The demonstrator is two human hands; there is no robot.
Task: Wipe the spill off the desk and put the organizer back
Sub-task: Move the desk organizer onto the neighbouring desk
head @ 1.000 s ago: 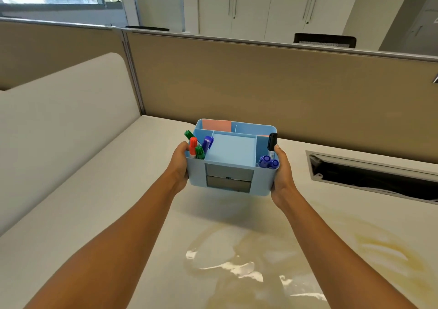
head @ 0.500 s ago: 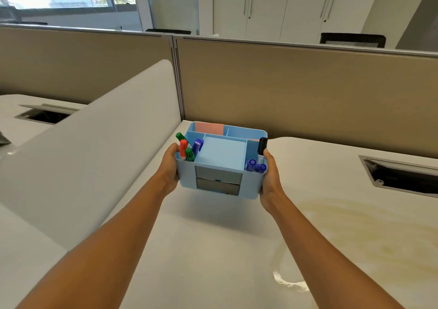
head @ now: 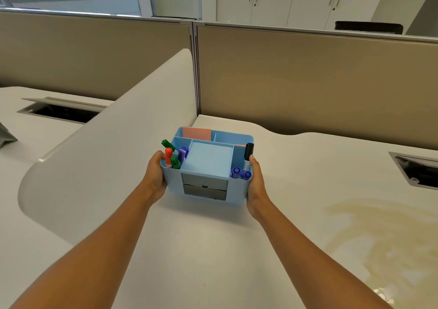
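Note:
A light blue desk organizer [head: 207,161] with coloured markers, pink notes and two small grey drawers is held between both hands near the desk's far left corner. My left hand [head: 155,176] grips its left side and my right hand [head: 256,183] grips its right side. Its base looks at or just above the white desk [head: 201,249]; I cannot tell if it touches. A yellowish-brown spill [head: 379,242] spreads over the desk to the right, apart from the organizer.
A curved white divider [head: 106,161] runs along the desk's left side. Tan partition panels [head: 308,83] stand behind. A cable cut-out [head: 417,171] opens at the right, and another cable cut-out [head: 61,112] lies in the neighbouring desk at left.
The organizer has travelled left with both hands, away from the spill toward the desk's far left corner, and lower. The view has swung left, so the spill now lies at the right.

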